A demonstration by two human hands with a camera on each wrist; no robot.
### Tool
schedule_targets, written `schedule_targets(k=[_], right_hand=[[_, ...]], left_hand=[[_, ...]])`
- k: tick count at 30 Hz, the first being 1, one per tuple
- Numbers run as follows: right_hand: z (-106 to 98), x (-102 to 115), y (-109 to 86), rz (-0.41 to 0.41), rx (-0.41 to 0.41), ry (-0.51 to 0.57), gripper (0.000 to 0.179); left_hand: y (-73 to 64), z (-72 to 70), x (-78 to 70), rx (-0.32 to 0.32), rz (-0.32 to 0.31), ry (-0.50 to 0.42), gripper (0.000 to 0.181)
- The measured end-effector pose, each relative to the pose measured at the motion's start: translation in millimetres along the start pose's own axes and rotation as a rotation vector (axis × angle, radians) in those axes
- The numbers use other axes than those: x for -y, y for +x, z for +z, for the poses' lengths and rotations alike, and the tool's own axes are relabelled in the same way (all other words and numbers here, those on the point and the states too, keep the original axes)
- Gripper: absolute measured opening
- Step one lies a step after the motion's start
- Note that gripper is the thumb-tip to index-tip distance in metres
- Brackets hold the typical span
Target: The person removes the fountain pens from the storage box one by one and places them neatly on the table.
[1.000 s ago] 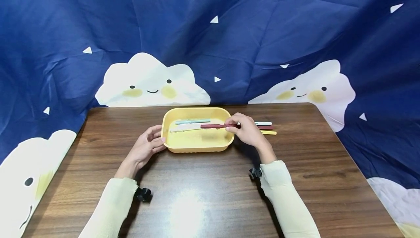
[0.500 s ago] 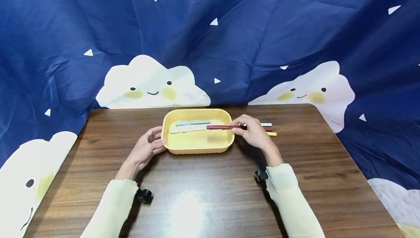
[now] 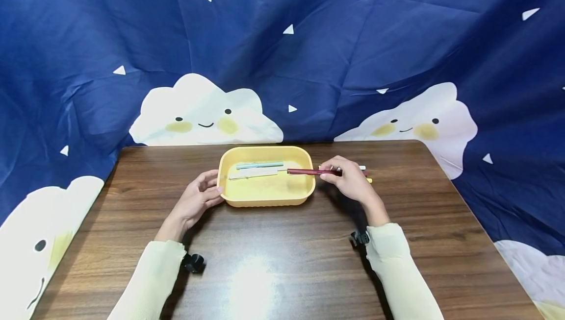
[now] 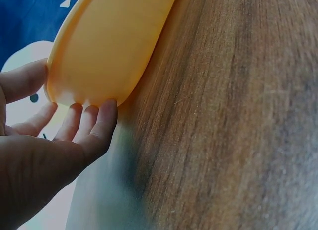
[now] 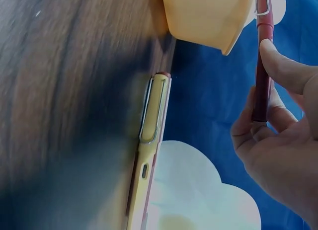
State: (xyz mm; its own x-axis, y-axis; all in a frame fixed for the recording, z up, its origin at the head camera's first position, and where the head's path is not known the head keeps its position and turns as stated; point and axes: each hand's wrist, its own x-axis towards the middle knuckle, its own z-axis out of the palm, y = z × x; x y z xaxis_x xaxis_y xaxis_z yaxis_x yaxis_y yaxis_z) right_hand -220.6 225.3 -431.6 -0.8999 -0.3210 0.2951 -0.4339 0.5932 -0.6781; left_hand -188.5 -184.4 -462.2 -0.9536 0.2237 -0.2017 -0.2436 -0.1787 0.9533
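Observation:
My left hand point(image 3: 194, 201) holds the left end of the yellow tray point(image 3: 265, 202). The thumb lies at the rim and the fingertips rest on the outer wall, as the left wrist view also shows. My right hand point(image 3: 349, 179) pinches a dark red clip pen point(image 3: 302, 171) between thumb and fingers. The pen is level, with its far part over the tray's right rim. Inside the tray lie a light blue pen point(image 3: 259, 165) and a white pen point(image 3: 253, 173), side by side. A yellow clip pen point(image 5: 149, 155) lies on the table below my right hand.
Beyond my right hand, the ends of a white pen point(image 3: 363, 167) and another dark red pen point(image 3: 367, 174) show beside the yellow one. The wooden table point(image 3: 282, 241) ends at a blue cloth point(image 3: 309, 65) with cloud prints.
My right hand has moved to the right with the dark red pen, drawing it from over the tray's middle to its right rim. My left hand and the tray stay put.

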Motion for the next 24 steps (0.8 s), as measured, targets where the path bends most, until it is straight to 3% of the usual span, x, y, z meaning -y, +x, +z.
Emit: schedule_targets(k=[24], right_hand=[[-23.4,-17.5,-17.5,0.018,-0.054,-0.077,0.015]], left_hand=[[0.7,-1.1,1.1,0.002,-0.007,0.003,0.064]])
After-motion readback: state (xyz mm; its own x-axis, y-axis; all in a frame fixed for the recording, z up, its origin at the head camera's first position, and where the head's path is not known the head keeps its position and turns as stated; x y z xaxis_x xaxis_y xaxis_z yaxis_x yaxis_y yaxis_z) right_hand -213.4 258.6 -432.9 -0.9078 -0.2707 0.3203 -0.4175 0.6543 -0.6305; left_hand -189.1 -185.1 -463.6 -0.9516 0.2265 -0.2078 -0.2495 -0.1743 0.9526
